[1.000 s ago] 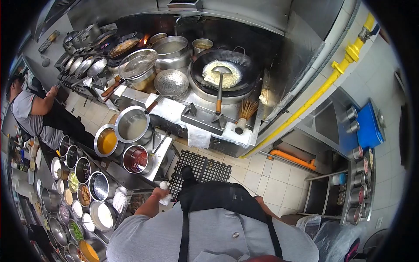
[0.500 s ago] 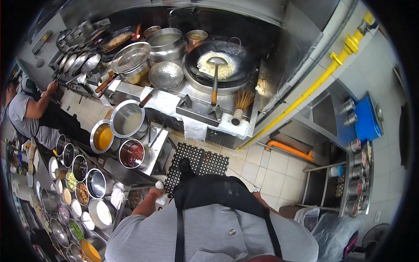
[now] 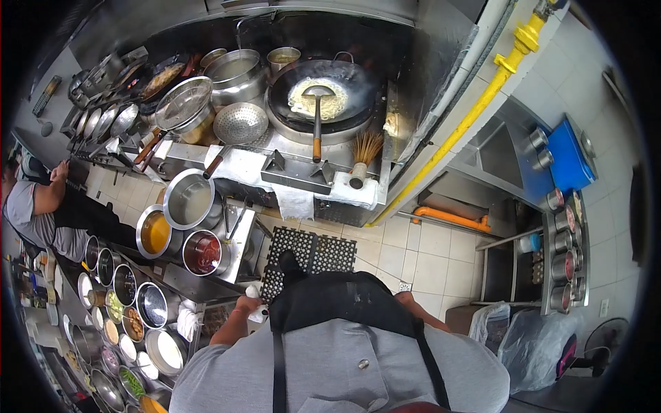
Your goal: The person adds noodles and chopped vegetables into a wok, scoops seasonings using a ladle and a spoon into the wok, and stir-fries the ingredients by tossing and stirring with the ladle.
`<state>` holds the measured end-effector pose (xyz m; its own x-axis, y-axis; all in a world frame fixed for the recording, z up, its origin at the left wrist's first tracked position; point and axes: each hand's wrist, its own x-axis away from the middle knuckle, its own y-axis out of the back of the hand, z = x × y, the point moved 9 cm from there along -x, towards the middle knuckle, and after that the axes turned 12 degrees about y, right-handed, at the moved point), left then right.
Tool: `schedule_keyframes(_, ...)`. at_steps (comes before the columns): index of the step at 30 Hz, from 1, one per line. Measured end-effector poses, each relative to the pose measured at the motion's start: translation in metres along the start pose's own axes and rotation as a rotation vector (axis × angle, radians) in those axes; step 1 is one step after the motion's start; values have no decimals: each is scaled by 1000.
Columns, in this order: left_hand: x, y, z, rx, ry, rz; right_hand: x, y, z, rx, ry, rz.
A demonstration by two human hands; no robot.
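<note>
My left hand [image 3: 248, 303] is low beside the prep counter, closed on a white cloth [image 3: 258, 307]. At my right side, my right hand [image 3: 405, 298] hangs near the apron, and its fingers cannot be made out. Ahead on the stove, noodles [image 3: 318, 100] lie in a black wok [image 3: 284, 85]. A ladle [image 3: 317, 124] rests in the wok with its wooden handle towards me. A bamboo brush [image 3: 364, 153] stands right of the handle, and a perforated strainer [image 3: 240, 123] lies to the left.
Pots of orange liquid [image 3: 155, 232] and red sauce [image 3: 202, 252] stand on the left counter, with several ingredient containers behind. A co-worker [image 3: 43, 199] stands at the far left. A yellow pipe [image 3: 475, 100] runs along the right. A rubber mat [image 3: 323, 253] covers floor tiles before me.
The view has shifted, so the stove and wok sit further left. My right hand shows more beside the apron. The ladle stays in the wok, and the cloth stays in my left hand.
</note>
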<state>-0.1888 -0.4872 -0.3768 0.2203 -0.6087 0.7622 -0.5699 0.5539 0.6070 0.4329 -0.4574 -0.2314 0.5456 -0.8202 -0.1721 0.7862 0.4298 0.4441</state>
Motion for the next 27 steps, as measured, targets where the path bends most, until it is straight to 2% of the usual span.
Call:
schedule_keyframes(2, 16, 9, 3, 84, 159, 22, 15, -8, -24, -74, -411, 80)
schedule_keyframes(3, 28, 15, -2, 99, 198, 32, 13, -9, -24, -75, -410, 74)
schedule_keyframes(4, 26, 17, -1, 96, 196, 30, 20, -13, -33, -26, -548, 139)
schedule_keyframes(5, 28, 18, -8, 1, 98, 25, 26, -15, -39, 25, -687, 206)
schedule_keyframes(6, 30, 17, -16, -92, 2, 22, 24, -16, -34, 23, -687, 206)
schedule_keyframes(7, 29, 19, -16, -92, 3, 22, 28, -13, -35, -51, -783, 117)
schedule_keyframes(8, 44, 21, -41, -371, -168, 65, 32, -11, -34, -127, -877, 26)
schedule_keyframes(9, 64, 17, -61, -651, -340, 109, 30, -9, -31, -130, -877, 25)
schedule_keyframes(10, 75, 18, -68, -655, -339, 110, 29, -9, -30, -122, -884, 37)
schedule_keyframes(12, 71, 47, -32, -28, 277, -7, 32, -11, -37, -119, -891, 43)
schedule_keyframes(13, 75, 51, -34, -32, 276, -9, 27, -12, -37, -89, -813, 84)
schedule_keyframes(14, 66, 45, -35, -92, 190, 0, 25, -15, -42, -60, -733, 126)
schedule_keyframes(15, 56, 36, -31, -151, 105, 10, 26, -17, -45, -63, -732, 125)
schedule_keyframes(16, 40, 25, -15, -151, 107, 7, 26, -19, -47, -47, -734, 131)
schedule_keyframes(18, 18, 9, 1, -15, 27, 42, 20, -20, -48, -31, -733, 139)
schedule_keyframes(20, 30, 18, -8, -20, 43, 38, 37, -27, -61, -168, -1069, 75)
schedule_keyframes(21, 30, 17, -6, -27, 57, 39, 33, -27, -58, -168, -1066, 79)
schedule_keyframes(24, 26, 14, -1, -74, 56, 8, 14, -22, -39, -10, -871, 234)
schedule_keyframes(26, 55, 30, -3, 207, 270, -13, 6, -21, -29, 94, -741, 329)
schedule_keyframes(27, 81, 44, -12, 353, 368, -45, 11, -21, -37, 94, -742, 329)
